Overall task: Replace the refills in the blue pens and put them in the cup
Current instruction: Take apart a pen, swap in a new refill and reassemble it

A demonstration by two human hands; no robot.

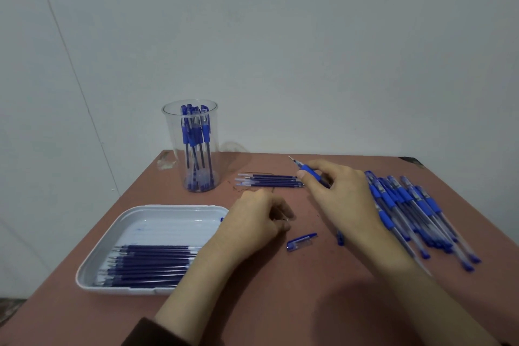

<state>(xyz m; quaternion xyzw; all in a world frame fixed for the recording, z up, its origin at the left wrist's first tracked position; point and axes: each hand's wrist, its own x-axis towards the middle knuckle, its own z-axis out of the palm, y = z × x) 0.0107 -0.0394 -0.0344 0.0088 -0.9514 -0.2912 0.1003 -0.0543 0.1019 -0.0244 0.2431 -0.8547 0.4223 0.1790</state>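
With right hand [337, 194] pinches an uncapped pen [309, 173] just right of the cup [172, 149], curls left hand [258, 219] round something not discernible, and seems under halfway: several pens [196, 132] inside the cup, a bigger pile [407, 202] lying farther right.

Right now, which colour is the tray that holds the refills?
The tray is white, with blue ink stains; head view.
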